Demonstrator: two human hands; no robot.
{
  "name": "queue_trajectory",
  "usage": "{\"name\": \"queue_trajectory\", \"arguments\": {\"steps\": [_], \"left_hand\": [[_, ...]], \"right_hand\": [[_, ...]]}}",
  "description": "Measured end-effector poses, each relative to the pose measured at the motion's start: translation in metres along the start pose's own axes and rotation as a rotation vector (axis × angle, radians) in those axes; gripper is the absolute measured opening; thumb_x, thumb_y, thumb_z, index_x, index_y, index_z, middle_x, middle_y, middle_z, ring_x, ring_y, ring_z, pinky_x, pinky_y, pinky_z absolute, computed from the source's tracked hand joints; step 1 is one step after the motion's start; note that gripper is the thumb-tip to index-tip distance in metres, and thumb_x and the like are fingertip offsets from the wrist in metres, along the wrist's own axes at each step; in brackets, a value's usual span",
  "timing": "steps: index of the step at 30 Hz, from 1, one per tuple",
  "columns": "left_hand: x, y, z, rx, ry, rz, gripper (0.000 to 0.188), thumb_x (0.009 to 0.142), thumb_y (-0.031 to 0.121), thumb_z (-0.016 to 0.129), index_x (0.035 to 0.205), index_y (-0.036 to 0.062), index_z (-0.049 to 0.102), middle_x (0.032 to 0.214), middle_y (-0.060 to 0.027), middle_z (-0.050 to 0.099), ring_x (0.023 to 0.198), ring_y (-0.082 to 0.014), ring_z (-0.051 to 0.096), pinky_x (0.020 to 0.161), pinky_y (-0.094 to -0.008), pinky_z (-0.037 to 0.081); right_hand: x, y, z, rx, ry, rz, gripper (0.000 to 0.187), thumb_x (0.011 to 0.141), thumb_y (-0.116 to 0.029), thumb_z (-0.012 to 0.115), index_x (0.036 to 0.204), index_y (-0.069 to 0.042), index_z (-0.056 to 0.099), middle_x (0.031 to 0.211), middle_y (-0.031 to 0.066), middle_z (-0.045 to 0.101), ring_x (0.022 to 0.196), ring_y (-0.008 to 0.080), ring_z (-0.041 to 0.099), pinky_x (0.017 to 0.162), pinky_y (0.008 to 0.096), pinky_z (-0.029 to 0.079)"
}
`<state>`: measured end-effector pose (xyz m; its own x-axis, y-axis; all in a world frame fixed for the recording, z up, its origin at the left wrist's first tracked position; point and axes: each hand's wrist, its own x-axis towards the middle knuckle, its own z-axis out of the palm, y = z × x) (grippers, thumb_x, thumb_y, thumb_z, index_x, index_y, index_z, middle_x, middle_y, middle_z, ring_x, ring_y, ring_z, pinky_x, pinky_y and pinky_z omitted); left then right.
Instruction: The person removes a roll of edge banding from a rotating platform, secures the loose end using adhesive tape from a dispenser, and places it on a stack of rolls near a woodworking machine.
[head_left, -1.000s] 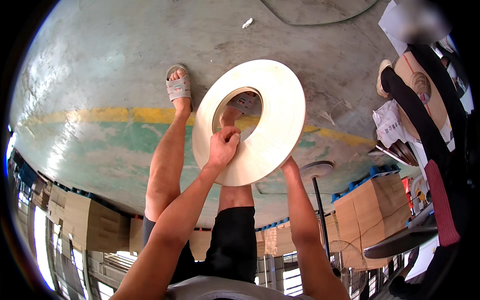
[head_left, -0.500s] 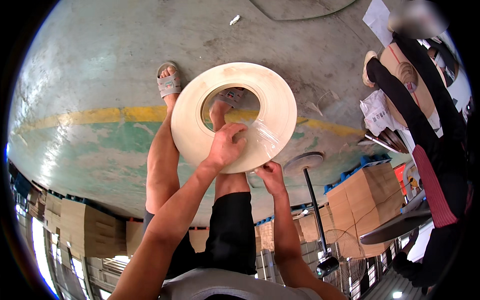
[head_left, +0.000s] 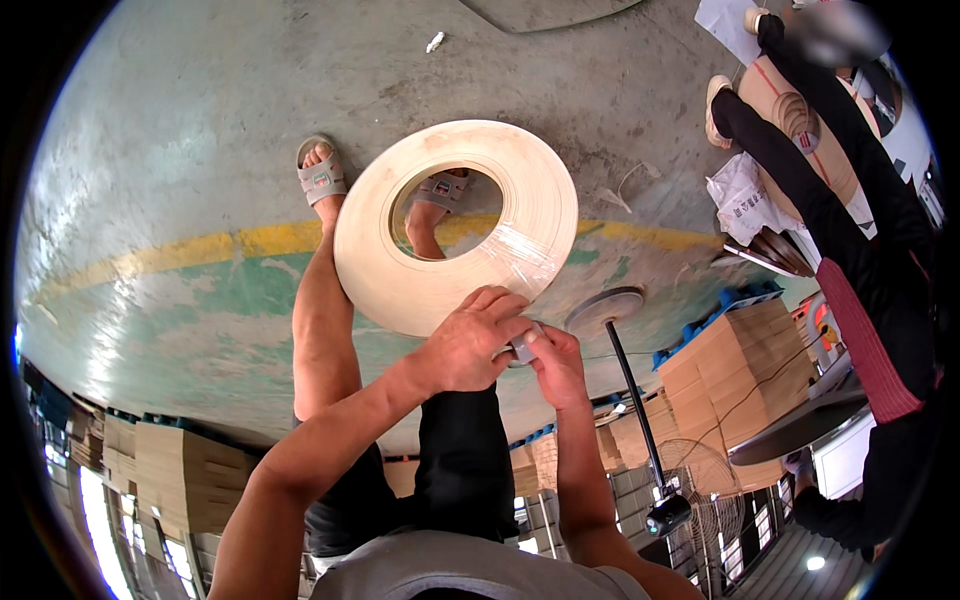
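- The right hand (head_left: 560, 370) is closed to a pinch, thumb against finger, on a small grey piece (head_left: 525, 347); the left hand (head_left: 470, 345) is half curled beside it, and I cannot tell whether it grips the piece too.
- The wide cream roll (head_left: 450, 277) is tilted in front of the person, above the floor (head_left: 200, 130) and close by the left shin (head_left: 322, 320); its support is hidden. It looks heavy and fairly stiff, its windings liable to slip sideways, so the outer rim and the inner edge of the hole seem the safest holds. No writing shows on it.
- The white bag (head_left: 745, 200) at the right bears dark printing.
- The sandal (head_left: 321, 178) carries a small patch, too small to read.
- The clear strip (head_left: 525, 252) across the roll looks thin, glossy and limp, without visible lettering.
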<state>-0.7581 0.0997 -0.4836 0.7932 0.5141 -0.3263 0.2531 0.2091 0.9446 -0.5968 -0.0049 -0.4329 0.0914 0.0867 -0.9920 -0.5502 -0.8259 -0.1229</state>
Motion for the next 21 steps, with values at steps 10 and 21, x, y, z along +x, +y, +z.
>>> {"name": "queue_trajectory", "arguments": {"steps": [10,21], "left_hand": [[0.004,-0.009,0.011,0.171,0.022,0.065,0.055,0.063,0.007,0.076,0.115,0.002,0.059,0.107,-0.0102,0.063,0.102,-0.0291,0.061,0.079,-0.0388,0.054],[0.012,-0.028,0.012,0.164,0.114,0.02,0.053,0.061,0.005,0.071,0.113,0.0095,0.063,0.081,-0.0084,0.065,0.074,-0.0281,0.066,0.062,-0.0392,0.053]], "right_hand": [[0.0,-0.043,0.023,-0.399,0.049,-0.072,0.022,0.093,-0.019,0.065,0.102,0.002,0.066,0.088,-0.0019,0.059,0.084,0.0047,0.048,0.072,0.0223,0.041],[0.01,-0.053,0.015,-0.464,-0.061,-0.106,0.046,0.103,-0.041,0.051,0.105,0.003,0.063,0.09,0.0044,0.061,0.08,0.0107,0.055,0.075,0.0283,0.05]]}}
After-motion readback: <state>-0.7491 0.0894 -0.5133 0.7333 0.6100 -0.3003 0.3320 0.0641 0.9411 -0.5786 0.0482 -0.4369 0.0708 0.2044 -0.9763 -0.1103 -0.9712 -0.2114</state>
